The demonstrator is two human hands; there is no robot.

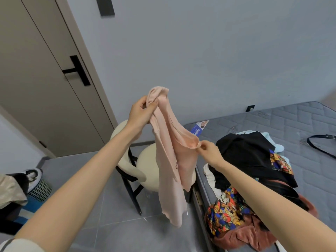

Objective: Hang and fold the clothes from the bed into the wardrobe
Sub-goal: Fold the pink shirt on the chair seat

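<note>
hidden: the pink garment [169,160] you hold up covers part of the chair [145,166] and the mattress corner behind it; it's so bunched that its type is unclear.
cut off: the black strap [320,144] on the bed's far side runs out at the right of the view; the rust-coloured cloth [254,235] runs out at the bottom.
hard to make out: the small blue printed leaflet [197,130] on the mattress corner, half behind the garment; its print is unreadable.
container: a mesh bin [39,190] stands on the floor at the lower left; a black-and-white thing lies over its top, so you cannot see inside.
left hand [141,110]: your fingers are curled tight round the garment's gathered upper end, raised high.
right hand [209,151]: lower down, your thumb and forefinger pinch a rolled edge of the same garment.
task's thing: the pink garment hangs in the air between your hands, over the floor and chair, just beside the bed's [309,124] edge and not touching it.
on the bed: a black garment [245,155], a bear-print cloth [225,213] and a pale blue piece [278,147] lie heaped along the edge nearest the chair.
</note>
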